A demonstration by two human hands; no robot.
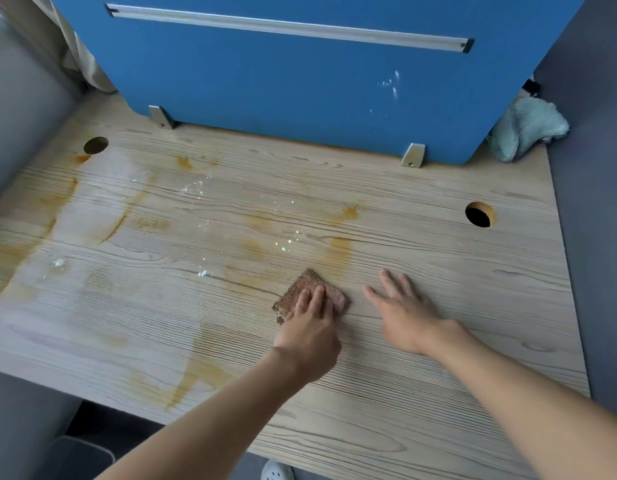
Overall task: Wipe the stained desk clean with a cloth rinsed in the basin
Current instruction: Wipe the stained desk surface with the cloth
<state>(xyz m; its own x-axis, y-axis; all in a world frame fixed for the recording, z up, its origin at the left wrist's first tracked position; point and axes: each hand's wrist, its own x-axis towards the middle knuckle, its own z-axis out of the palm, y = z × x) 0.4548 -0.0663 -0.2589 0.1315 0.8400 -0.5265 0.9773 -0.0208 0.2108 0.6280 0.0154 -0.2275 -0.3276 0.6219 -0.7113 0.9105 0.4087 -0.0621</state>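
A light wood-grain desk (421, 278) fills the view, marked with orange-brown stains (340, 252) and white powder specks (205, 273) across its left and middle. A small folded brown cloth (309, 285) lies flat on the desk near the centre. My left hand (309, 327) presses down on the cloth with its fingers laid over the near half. My right hand (404, 313) rests flat on the bare desk just right of the cloth, fingers spread, holding nothing. No basin is in view.
A blue partition panel (283, 81) stands along the desk's back edge on two metal brackets. A pale teal cloth (527, 129) is bunched at the back right corner. Cable holes sit at the left (96, 145) and right (479, 214). Grey walls flank both sides.
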